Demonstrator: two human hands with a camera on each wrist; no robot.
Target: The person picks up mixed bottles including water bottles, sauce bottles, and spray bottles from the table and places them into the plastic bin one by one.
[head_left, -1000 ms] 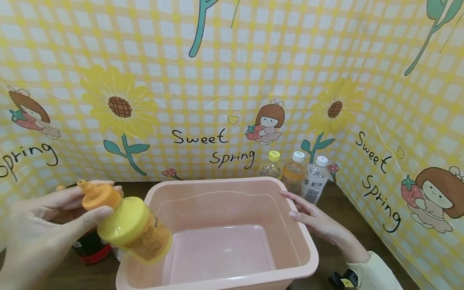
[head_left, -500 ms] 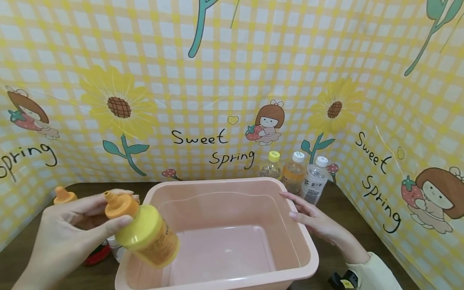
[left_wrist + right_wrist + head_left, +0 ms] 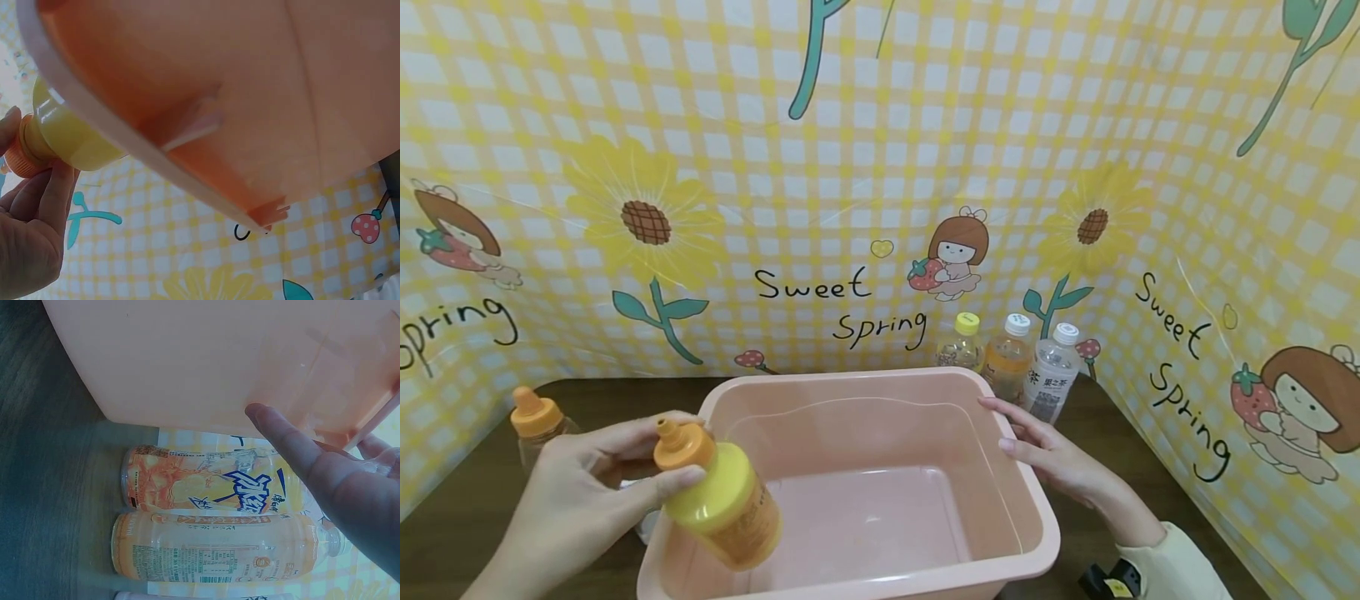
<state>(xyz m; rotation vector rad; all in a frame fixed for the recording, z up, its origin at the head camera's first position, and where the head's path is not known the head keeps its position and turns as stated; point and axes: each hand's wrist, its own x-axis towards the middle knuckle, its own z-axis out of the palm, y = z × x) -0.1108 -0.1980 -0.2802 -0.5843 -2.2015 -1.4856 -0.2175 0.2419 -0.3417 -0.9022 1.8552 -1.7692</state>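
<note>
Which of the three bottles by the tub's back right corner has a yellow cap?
The leftmost bottle in the head view: its cap is yellow; the middle bottle and rightmost bottle have white ones.

three bottles (image 3: pixel 1008 365) behind tub (image 3: pixel 850 429), at right

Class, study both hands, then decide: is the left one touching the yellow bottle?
Touching. The left wrist view shows the left hand gripping the yellow bottle by its orange cap, pinched from opposite sides.

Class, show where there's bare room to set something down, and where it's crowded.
Bare: the tub floor, right of the held bottle; the table strip between left hand and backdrop. Crowded: the tub's right rear corner, by three bottles.
</note>
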